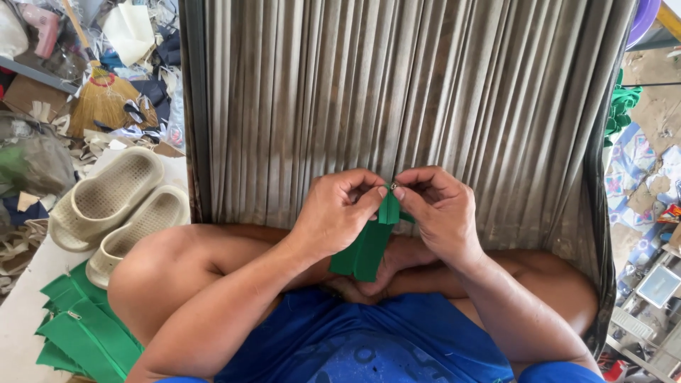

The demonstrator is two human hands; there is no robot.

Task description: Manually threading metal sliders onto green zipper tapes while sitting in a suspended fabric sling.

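Observation:
A green strip of tape or fabric (367,248) hangs down between my two hands, over my crossed legs. My left hand (339,211) pinches its upper end from the left. My right hand (440,209) pinches the same end from the right, and a small metal piece (394,186) shows between the fingertips. Both hands meet in front of a mass of grey strips (397,92) that hang or lie stretched out ahead of me.
A stack of green pieces (85,330) lies at the lower left beside my knee. A pair of beige slippers (117,206) sits to the left, with a broom (99,92) and scraps behind. Clutter and boxes (656,284) line the right edge.

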